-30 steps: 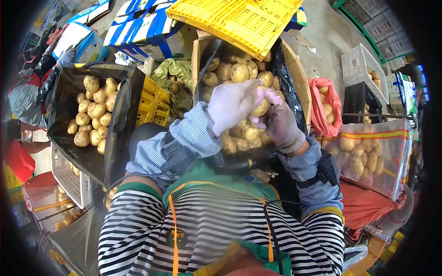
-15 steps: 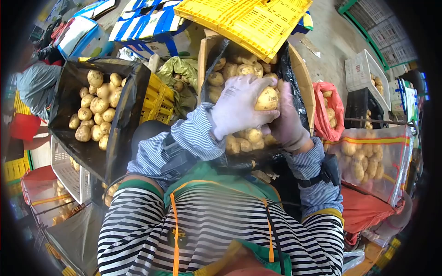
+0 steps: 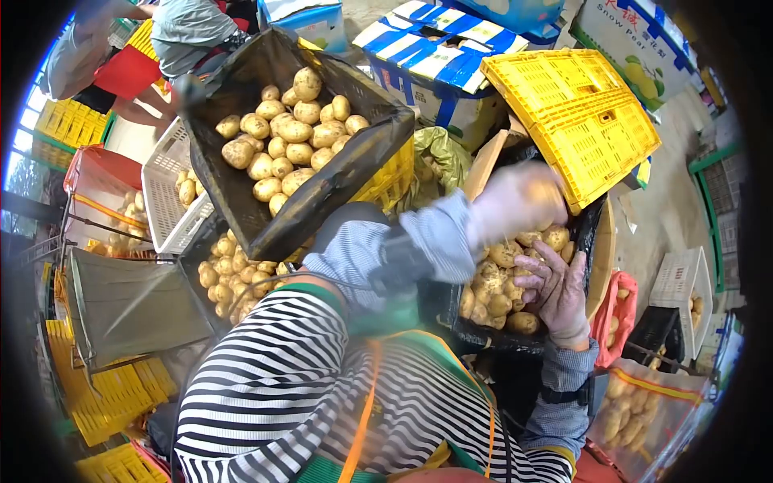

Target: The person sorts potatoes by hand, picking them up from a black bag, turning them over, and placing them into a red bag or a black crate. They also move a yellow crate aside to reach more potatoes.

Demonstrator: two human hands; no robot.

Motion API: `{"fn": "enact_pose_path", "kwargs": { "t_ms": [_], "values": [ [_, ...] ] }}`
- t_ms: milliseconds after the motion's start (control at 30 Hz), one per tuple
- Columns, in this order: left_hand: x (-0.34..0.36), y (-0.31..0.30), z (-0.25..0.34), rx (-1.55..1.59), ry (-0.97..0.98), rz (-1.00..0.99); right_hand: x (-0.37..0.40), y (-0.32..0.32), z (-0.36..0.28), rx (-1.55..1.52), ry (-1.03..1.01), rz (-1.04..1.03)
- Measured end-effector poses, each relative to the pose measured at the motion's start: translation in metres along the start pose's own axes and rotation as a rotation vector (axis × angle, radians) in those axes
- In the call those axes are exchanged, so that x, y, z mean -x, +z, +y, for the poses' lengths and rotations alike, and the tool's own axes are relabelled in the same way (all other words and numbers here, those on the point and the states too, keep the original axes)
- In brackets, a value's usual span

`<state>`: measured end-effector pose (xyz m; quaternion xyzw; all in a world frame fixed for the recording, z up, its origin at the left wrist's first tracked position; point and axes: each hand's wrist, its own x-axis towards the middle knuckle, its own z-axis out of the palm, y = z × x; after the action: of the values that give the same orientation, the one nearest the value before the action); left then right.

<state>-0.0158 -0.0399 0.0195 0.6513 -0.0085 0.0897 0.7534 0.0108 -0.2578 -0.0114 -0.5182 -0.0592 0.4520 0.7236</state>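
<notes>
My left hand (image 3: pixel 515 206), gloved and smeared by motion, is above a box lined with black plastic (image 3: pixel 594 256). A brownish-yellow potato (image 3: pixel 541 193) shows through the blur at its fingers, which look closed round it. My right hand (image 3: pixel 557 295), also gloved, rests on the potatoes (image 3: pixel 493 283) in that box. Its fingers are apart and touch the pile, with no potato lifted in them. To the left stands a yellow crate with a black liner (image 3: pixel 233 189), holding several loose potatoes (image 3: pixel 294 133).
A yellow crate lid (image 3: pixel 576 121) leans over the box's far side. Behind it are blue-and-white cartons (image 3: pixel 439 44). A white crate (image 3: pixel 165 197) and another potato pile (image 3: pixel 229 270) lie left. A red bag (image 3: pixel 616 314) stands right. A co-worker's grey sleeve (image 3: pixel 189 36) shows at upper left.
The view has turned left, so things sit farther right. My hands, together round a potato before, have parted: the left is moving with the potato, the right has lowered onto the pile.
</notes>
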Motion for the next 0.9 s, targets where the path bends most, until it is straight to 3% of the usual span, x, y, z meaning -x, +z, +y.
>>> {"fn": "enact_pose_path", "kwargs": {
  "t_ms": [67,100,133,167,200,267,433,533,600,667,700,733,767,800,867,900],
  "values": [
    [-0.021,-0.056,-0.003,0.398,0.125,0.230,-0.006,-0.013,0.002,0.002,0.012,0.018],
    [-0.030,-0.095,-0.003,0.610,0.113,0.306,-0.007,-0.016,0.002,-0.022,0.019,0.056],
    [-0.026,-0.121,0.014,0.682,0.076,0.518,-0.008,-0.019,0.001,-0.044,0.030,0.100],
    [-0.023,-0.161,0.010,1.039,0.075,0.428,-0.009,-0.022,-0.001,-0.068,0.059,0.126],
    [-0.017,-0.199,0.003,1.185,0.111,0.342,-0.010,-0.025,-0.001,-0.076,0.058,0.123],
    [-0.004,-0.215,-0.003,1.067,0.329,0.787,-0.012,-0.037,0.002,-0.052,0.053,0.130],
    [-0.019,-0.206,-0.017,1.092,0.112,0.735,-0.039,-0.086,0.012,-0.092,0.058,0.287],
    [-0.033,-0.141,-0.001,0.880,0.056,0.692,-0.066,-0.116,0.050,0.153,0.036,0.338],
    [-0.044,-0.122,-0.010,0.890,-0.008,0.571,-0.089,-0.110,0.077,0.469,-0.023,0.529],
    [-0.052,-0.110,-0.018,0.835,-0.067,0.475,-0.125,-0.128,0.094,0.555,0.078,0.599],
    [-0.055,-0.107,-0.020,0.847,-0.086,0.453,-0.151,-0.141,0.110,0.676,-0.086,0.679],
    [-0.057,-0.103,-0.021,0.854,-0.107,0.432,-0.170,-0.135,0.114,0.790,-0.251,0.756],
    [-0.058,-0.099,-0.023,0.856,-0.102,0.452,-0.188,-0.130,0.118,0.886,-0.253,0.906],
    [-0.061,-0.102,-0.026,0.848,-0.114,0.455,-0.197,-0.109,0.111,0.876,-0.242,0.905],
    [-0.062,-0.106,-0.035,0.957,-0.059,0.314,-0.205,-0.063,0.090,0.990,0.004,1.156],
    [-0.062,-0.106,-0.035,1.007,-0.068,0.299,-0.208,-0.055,0.088,0.936,0.013,1.180]
  ]
}}
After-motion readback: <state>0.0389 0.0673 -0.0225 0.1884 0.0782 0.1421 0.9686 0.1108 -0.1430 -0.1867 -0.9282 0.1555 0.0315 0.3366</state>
